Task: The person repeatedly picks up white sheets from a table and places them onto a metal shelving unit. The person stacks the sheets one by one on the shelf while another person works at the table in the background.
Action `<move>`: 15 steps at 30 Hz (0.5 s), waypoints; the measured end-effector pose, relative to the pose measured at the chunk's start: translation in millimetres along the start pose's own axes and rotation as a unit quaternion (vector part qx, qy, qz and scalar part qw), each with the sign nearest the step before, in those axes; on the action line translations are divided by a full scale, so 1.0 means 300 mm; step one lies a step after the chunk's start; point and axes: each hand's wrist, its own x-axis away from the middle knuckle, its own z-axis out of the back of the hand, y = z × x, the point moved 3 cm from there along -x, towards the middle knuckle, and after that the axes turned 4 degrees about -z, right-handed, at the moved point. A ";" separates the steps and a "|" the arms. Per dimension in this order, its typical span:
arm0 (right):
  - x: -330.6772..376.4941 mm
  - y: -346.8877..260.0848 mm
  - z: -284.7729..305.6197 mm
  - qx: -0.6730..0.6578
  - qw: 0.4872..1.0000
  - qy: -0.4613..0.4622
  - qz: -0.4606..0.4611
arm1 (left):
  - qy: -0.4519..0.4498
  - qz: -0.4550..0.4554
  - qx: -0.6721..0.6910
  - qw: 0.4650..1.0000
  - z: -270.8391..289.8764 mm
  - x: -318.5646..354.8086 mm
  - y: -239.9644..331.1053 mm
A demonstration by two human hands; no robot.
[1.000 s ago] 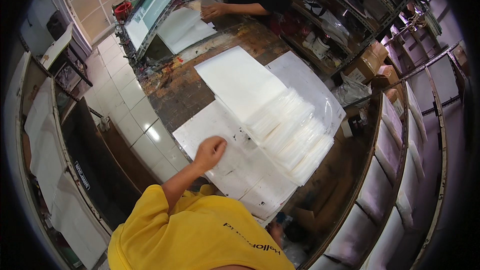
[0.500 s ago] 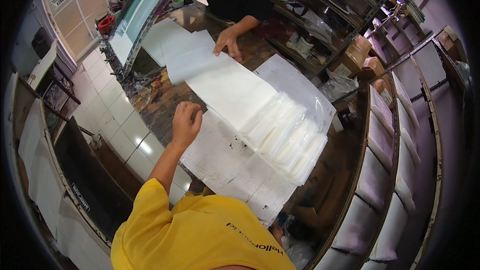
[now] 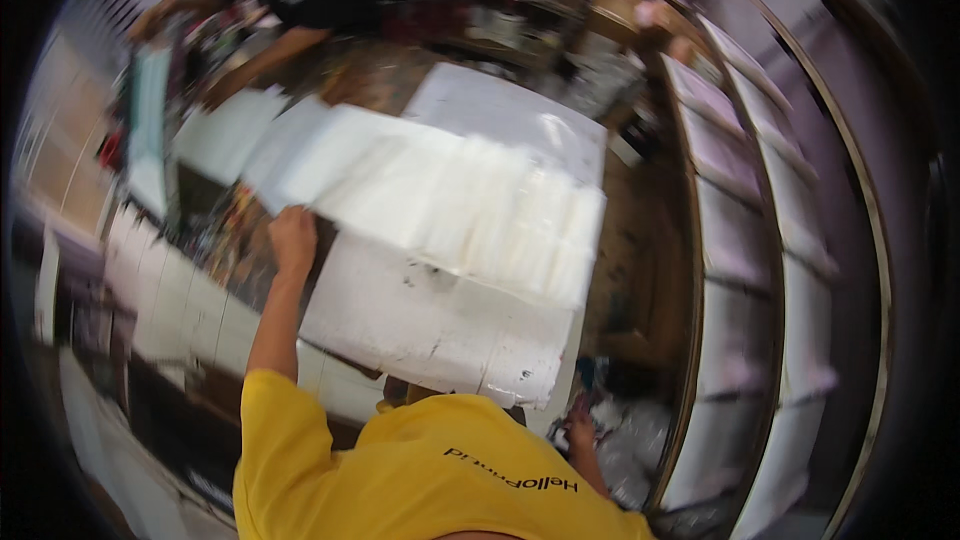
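Note:
My left hand point(image 3: 293, 236) is closed at the near edge of the front translucent plastic sheet point(image 3: 290, 155), its fingers curled at the sheet's corner. That sheet lies at the left end of a long overlapping row of thin whitish plastic sheets point(image 3: 440, 205), bunched into ridges toward the right. Beneath the row are large white boards point(image 3: 430, 330) with dark specks. My right hand point(image 3: 580, 427) hangs low beside my body, near crumpled clear plastic point(image 3: 630, 455); blur hides its fingers.
Across the table a person in black has one hand point(image 3: 215, 95) by a white sheet point(image 3: 225, 135) and the other on a raised screen-printing frame point(image 3: 148, 130). Racks with white stacks point(image 3: 730, 325) stand at the right. A paint-stained table edge point(image 3: 235, 240) lies at the left.
My left hand has come to the front sheet's edge. My right hand has come into view. The co-worker's hand has left the row for the sheet by the frame. The whole view has turned.

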 end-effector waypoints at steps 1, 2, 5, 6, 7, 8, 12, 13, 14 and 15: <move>0.058 -0.146 0.006 -0.014 0.995 -0.015 -0.097 | 0.017 -0.021 0.028 0.999 0.015 -0.037 0.055; 0.013 -0.114 0.028 -0.086 0.994 0.014 -0.068 | 0.027 -0.035 0.063 0.997 0.043 -0.061 0.114; -0.035 -0.248 0.054 -0.293 0.956 -0.004 0.021 | 0.015 -0.096 0.114 0.989 0.145 -0.097 0.384; 0.012 -0.372 0.048 -0.302 0.952 0.033 0.015 | 0.036 -0.152 0.120 0.980 0.179 -0.096 0.493; 0.026 -0.449 0.049 -0.336 0.941 0.033 0.033 | -0.009 -0.191 0.138 0.972 0.203 -0.091 0.597; 0.120 -0.634 0.034 -0.340 0.939 0.041 0.040 | -0.049 -0.225 0.142 0.963 0.223 -0.067 0.685; 0.281 -0.920 0.022 -0.427 0.893 -0.100 0.097 | -0.068 -0.371 0.282 0.882 0.255 0.079 1.060; 0.323 -0.966 0.020 -0.455 0.873 -0.135 0.112 | -0.098 -0.398 0.317 0.855 0.265 0.123 1.146; 0.372 -1.003 0.018 -0.458 0.869 -0.146 0.118 | -0.127 -0.422 0.349 0.827 0.275 0.171 1.222; 0.419 -1.039 0.021 -0.461 0.865 -0.156 0.125 | -0.138 -0.438 0.372 0.807 0.287 0.218 1.295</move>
